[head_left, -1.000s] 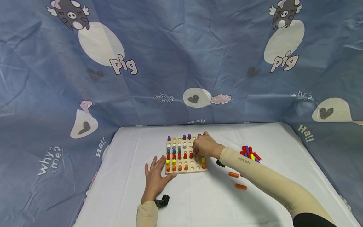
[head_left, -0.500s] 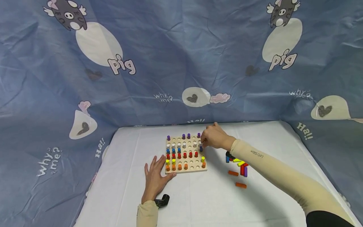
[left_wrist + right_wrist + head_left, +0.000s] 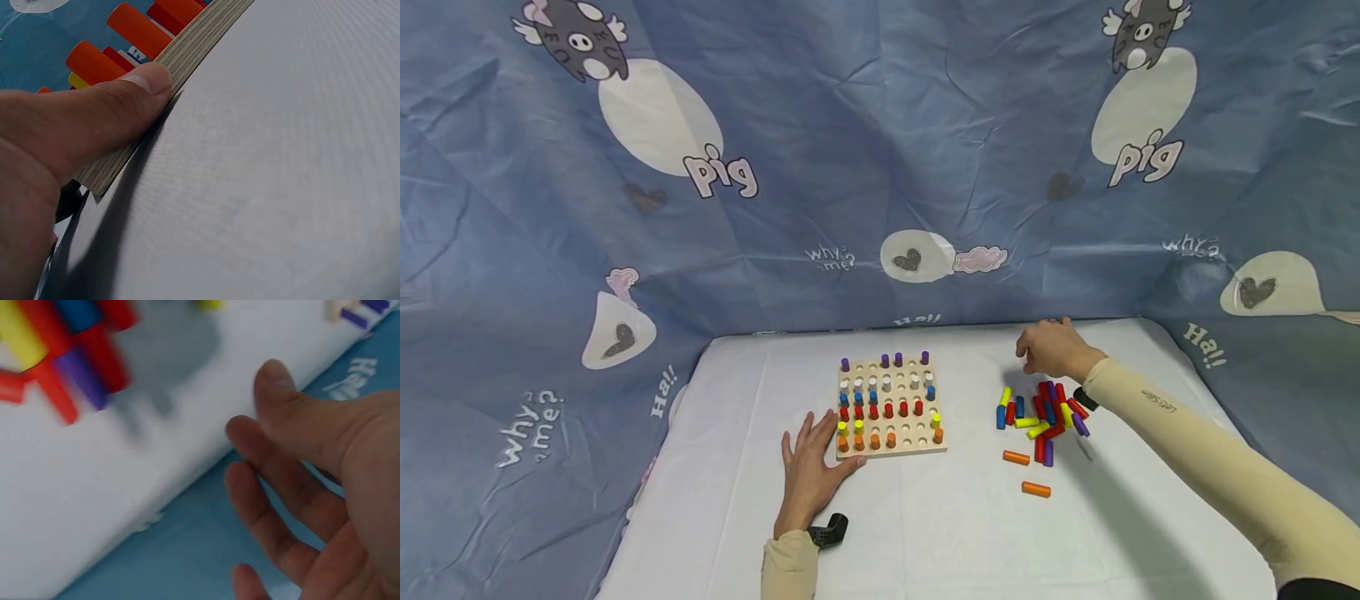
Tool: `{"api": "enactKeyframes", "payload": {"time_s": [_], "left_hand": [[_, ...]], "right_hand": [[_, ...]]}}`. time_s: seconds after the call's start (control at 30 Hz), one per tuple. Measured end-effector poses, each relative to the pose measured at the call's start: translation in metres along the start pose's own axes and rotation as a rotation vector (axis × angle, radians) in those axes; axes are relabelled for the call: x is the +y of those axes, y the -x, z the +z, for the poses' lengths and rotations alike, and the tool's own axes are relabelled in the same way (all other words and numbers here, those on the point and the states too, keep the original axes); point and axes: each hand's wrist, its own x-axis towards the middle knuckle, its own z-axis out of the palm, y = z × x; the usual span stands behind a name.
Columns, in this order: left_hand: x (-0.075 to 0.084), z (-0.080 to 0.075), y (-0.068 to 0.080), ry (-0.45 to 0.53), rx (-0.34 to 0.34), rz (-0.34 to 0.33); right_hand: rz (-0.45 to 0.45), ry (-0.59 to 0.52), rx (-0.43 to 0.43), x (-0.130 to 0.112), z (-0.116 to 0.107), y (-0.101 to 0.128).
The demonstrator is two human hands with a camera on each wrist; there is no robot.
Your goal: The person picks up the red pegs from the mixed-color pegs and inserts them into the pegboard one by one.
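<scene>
A wooden peg board (image 3: 906, 450) carries rows of upright purple, white, blue, red, yellow and orange pegs, with some bare holes. My left hand (image 3: 811, 473) rests at its front left corner, fingers spread. In the left wrist view the thumb (image 3: 119, 103) presses the board's layered edge (image 3: 203, 44), beside orange pegs (image 3: 139, 30). My right hand (image 3: 1054, 348) hovers behind a heap of loose pegs (image 3: 1051, 408), right of the board. Seen from the right wrist, that hand's thumb and fingers (image 3: 275, 475) are loosely bent, with nothing between them.
Two orange pegs (image 3: 1036, 489) lie apart in front of the heap. The white tabletop (image 3: 917, 533) ends at a blue printed cloth (image 3: 820, 283) behind and at the sides. The right forearm (image 3: 1195, 433) stretches over the table's right side.
My right hand has left the board and moved right, to behind the loose pegs, uncovering the board's right columns and the heap. The left hand has stayed in place.
</scene>
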Motion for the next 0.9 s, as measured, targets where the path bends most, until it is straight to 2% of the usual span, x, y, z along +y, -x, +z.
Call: {"api": "enactKeyframes", "payload": {"time_s": [0.23,0.43,0.63,0.9], "left_hand": [[-0.002,0.0,0.001,-0.004,-0.005,0.001],[-0.002,-0.002,-0.001,-0.002,0.002,0.009],[-0.001,-0.001,0.0,0.01,-0.007,0.003],[0.0,0.0,-0.001,0.006,-0.005,0.001]], "right_hand": [[0.068,-0.021,-0.124,0.037,0.011,0.022],[0.093,-0.068,-0.178,0.058,0.024,0.03],[0.098,-0.107,-0.2,0.064,0.035,0.033],[0.097,-0.104,-0.176,0.064,0.036,0.034]]}}
